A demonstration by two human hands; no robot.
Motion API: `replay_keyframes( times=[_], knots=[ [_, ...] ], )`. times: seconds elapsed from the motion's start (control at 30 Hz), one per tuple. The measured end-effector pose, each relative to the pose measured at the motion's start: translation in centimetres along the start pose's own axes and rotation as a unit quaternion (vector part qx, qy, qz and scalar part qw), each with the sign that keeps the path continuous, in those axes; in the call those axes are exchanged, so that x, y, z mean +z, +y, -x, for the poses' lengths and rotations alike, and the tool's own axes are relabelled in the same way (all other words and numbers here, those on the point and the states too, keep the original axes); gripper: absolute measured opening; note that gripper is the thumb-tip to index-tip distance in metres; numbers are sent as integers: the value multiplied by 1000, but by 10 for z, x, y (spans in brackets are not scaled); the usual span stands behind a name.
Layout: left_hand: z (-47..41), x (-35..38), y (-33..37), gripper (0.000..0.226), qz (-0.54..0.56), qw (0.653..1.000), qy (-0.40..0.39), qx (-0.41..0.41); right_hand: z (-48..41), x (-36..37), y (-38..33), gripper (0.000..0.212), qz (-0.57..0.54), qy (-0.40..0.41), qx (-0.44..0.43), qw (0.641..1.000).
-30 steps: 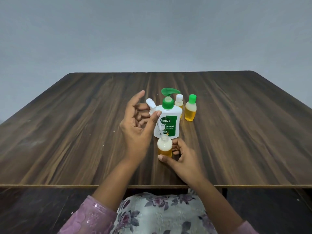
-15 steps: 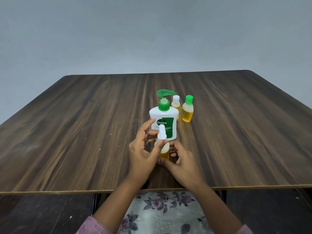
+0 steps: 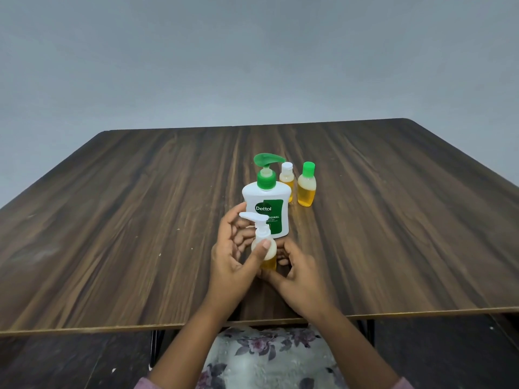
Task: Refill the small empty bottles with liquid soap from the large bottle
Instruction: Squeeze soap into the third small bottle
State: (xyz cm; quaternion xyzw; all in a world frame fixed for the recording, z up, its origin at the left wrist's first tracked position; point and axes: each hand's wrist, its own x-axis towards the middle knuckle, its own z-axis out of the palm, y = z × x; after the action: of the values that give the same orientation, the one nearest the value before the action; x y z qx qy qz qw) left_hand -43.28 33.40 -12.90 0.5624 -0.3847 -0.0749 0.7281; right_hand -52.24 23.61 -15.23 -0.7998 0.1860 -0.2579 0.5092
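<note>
Small pump bottle (image 3: 269, 261) stood on table (image 3: 140, 220), fingers of left hand (image 3: 229, 259) pinched its pump neck, right hand (image 3: 300, 276) gripped its base, large bottle (image 3: 269, 197) just beyond fingers.

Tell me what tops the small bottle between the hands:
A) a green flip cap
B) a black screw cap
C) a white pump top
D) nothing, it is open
C: the small bottle, gripped by the left hand and the right hand, carries a white pump top.
</note>
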Motion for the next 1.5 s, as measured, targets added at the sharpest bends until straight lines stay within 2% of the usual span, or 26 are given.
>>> replay_keyframes(
  times=[0.13,0.23,0.37,0.5,0.67,0.8,0.87,0.93,1.03,1.2,1.27,1.4,1.5],
  knots=[
    [-2,1,-1,59,-8,1000,3,4,0,0,0,45,4,0,2,1000],
    [2,2,-2,59,30,1000,-1,-8,0,0,1,48,11,0,4,1000],
    [-1,5,-6,69,37,999,37,-13,-1,1,2,44,14,5,-1,1000],
    [4,3,-7,62,58,998,33,-5,-2,1,4,50,21,1,0,1000],
    [-1,7,-7,67,39,998,43,-3,-2,1,2,48,14,3,-6,1000],
    [-2,4,-6,52,24,1000,13,1,-2,1,3,49,22,-2,-1,1000],
    [1,5,-4,57,41,999,12,-8,-2,1,5,48,26,-2,-2,1000],
    [2,9,-4,65,50,998,28,-18,-2,1,5,44,25,-1,-6,1000],
    [1,7,-6,62,43,997,54,-29,-2,-1,4,43,20,-8,-13,1000],
    [-4,-3,-9,57,84,991,-50,-86,-1,-2,7,52,10,-27,-16,999],
    [-2,-1,-7,53,103,988,-60,-94,-1,-2,8,55,17,-34,-14,999],
    [3,10,-4,64,112,990,-1,-83,0,-3,7,36,35,-39,-16,998],
    [6,13,-9,64,81,994,55,-51,0,-3,6,37,36,-35,-25,998]
  ],
)
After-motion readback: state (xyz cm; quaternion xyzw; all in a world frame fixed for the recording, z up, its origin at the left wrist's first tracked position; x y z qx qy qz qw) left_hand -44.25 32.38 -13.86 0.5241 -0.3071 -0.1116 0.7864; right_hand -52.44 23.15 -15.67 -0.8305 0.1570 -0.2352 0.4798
